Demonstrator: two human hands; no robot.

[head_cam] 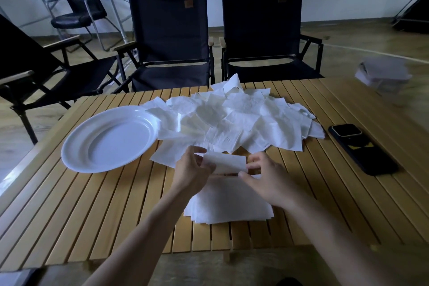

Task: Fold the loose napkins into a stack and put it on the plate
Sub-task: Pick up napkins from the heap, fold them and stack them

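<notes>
Left grip (192, 169): thumb and fingers curled on the left end of a partly folded napkin (226, 163), pinching it. Right grip (267, 181): thumb and fingertips pinch the napkin's right end. Napkin held between the two grips, long side running left to right.

Directly under the grips and toward the person: stack of folded napkins (227, 206), flat on the worktop (92, 216), edges roughly squared, partly hidden by both wrists.

Just beyond the grips: loose napkins (232, 118) in a wide crumpled heap, near edge almost reaching the held napkin.

Left of the left grip: white plate (69, 146), on the worktop; the heap's left edge lies against or over its rim, cannot tell which.

Right of the right grip, well apart: dark phone (362, 148), lying flat. Farther right and beyond: blurred pale container (383, 76), details not legible.

Beyond the heap, off the worktop: black folding chair (171, 37) and a second chair (269, 30) beside it
</notes>
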